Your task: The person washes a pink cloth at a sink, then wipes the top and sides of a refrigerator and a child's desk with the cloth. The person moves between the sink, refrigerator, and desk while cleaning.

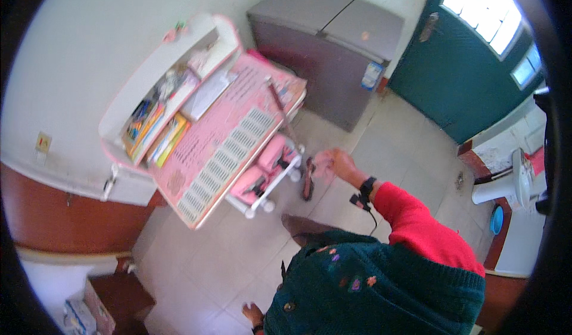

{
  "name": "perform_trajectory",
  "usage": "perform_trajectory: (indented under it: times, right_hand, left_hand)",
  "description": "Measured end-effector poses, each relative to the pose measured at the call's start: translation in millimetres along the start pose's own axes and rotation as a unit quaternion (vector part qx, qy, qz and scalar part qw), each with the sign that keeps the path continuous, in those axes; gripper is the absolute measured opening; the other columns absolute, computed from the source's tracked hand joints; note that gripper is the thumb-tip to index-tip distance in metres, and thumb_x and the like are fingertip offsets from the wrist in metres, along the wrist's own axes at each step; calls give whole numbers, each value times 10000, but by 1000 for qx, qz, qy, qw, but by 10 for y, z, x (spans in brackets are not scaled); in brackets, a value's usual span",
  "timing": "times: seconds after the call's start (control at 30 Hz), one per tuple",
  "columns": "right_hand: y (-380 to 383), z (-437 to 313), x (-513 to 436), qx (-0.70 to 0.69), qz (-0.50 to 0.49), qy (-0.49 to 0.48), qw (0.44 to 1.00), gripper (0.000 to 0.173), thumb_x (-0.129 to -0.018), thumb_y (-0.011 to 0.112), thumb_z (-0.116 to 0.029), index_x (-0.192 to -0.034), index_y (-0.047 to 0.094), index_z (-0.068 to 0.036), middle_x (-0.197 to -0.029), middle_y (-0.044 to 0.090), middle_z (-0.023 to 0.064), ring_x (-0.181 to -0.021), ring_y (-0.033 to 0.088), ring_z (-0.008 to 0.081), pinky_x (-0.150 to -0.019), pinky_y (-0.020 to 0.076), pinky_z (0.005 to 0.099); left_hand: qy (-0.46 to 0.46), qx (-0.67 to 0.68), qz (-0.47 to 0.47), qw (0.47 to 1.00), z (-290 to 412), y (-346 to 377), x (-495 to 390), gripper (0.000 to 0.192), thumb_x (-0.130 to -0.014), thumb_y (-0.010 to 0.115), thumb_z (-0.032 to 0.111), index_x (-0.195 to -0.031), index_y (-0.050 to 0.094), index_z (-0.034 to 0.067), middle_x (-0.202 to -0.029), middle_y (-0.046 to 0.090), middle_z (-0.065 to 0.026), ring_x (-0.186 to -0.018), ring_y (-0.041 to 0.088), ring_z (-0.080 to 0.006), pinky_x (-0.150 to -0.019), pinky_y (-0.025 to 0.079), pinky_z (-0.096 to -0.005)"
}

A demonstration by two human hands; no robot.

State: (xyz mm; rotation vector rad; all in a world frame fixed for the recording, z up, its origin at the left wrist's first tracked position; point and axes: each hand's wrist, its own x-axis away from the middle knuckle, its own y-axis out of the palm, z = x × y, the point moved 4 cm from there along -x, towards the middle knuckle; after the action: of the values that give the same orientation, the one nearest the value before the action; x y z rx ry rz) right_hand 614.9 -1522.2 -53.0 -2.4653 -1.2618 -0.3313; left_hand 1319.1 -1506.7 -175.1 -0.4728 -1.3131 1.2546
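My right hand, on a red-sleeved arm with a black wrist strap and cable, reaches out over the tiled floor. A blurred pinkish patch shows at its fingertips; whether it is a held thing or the fingers themselves I cannot tell. Just left of it on the floor is a dark reddish-brown elongated object, too blurred to name. Low in the view, my left hand hangs beside my body, fingers slightly apart, nothing visible in it. A pink children's desk stands ahead; a thin brown stick crosses its right end.
The desk's white shelf holds books and small items. Its footrest is pink. A grey chest freezer stands behind, beside a green door. Right are a white pedestal basin and blue bowl; lower left, a brown box-like piece.
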Motion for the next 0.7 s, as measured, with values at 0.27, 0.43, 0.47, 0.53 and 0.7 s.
perform_trajectory:
  times: [0.27, 0.43, 0.47, 0.53, 0.7]
  right_hand:
    - [-981, 61, 597, -19, 4, 9, 1000, 228, -820, 508, 52, -997, 625, -31, -802, 705, 97, -569, 663, 210, -432, 488, 335]
    - [-1359, 210, 584, 32, 10, -132, 991, 210, -842, 514, -2, -1020, 622, -31, -775, 708, 91, -558, 660, 201, -430, 481, 326]
    - [-1460, 291, 545, -68, -38, -117, 990, 222, -847, 510, -14, -1035, 623, -43, -797, 713, 85, -558, 660, 188, -441, 491, 314]
    - [-1677, 507, 495, -88, -90, -34, 991, 238, -854, 499, -30, -1053, 624, -60, -829, 719, 75, -567, 663, 166, -457, 504, 302]
    - [-2469, 853, 608, 180, -62, -180, 965, 242, -858, 494, -55, -1051, 637, -80, -814, 710, 54, -596, 671, 163, -468, 520, 316]
  left_hand:
    - [193, -26, -141, 971, 1273, 1072, 358, 460, -862, 606, 234, -1201, 574, -75, -1199, 582, -277, -1154, 508, -399, -1012, 396, -454]
    - [268, -42, -172, 947, 2053, 1415, 488, 444, -866, 606, 242, -1195, 585, -55, -1171, 602, -261, -1115, 538, -388, -976, 423, -448]
    - [279, -45, -176, 943, 2197, 1483, 539, 441, -866, 606, 243, -1194, 588, -51, -1166, 606, -257, -1107, 544, -386, -969, 428, -446]
    - [297, -52, -184, 936, 2482, 1633, 668, 434, -868, 607, 246, -1192, 592, -43, -1155, 614, -251, -1091, 556, -382, -955, 439, -444]
    - [314, -66, -193, 927, 3010, 1985, 1077, 419, -871, 607, 254, -1186, 603, -23, -1128, 633, -235, -1052, 585, -371, -920, 465, -437]
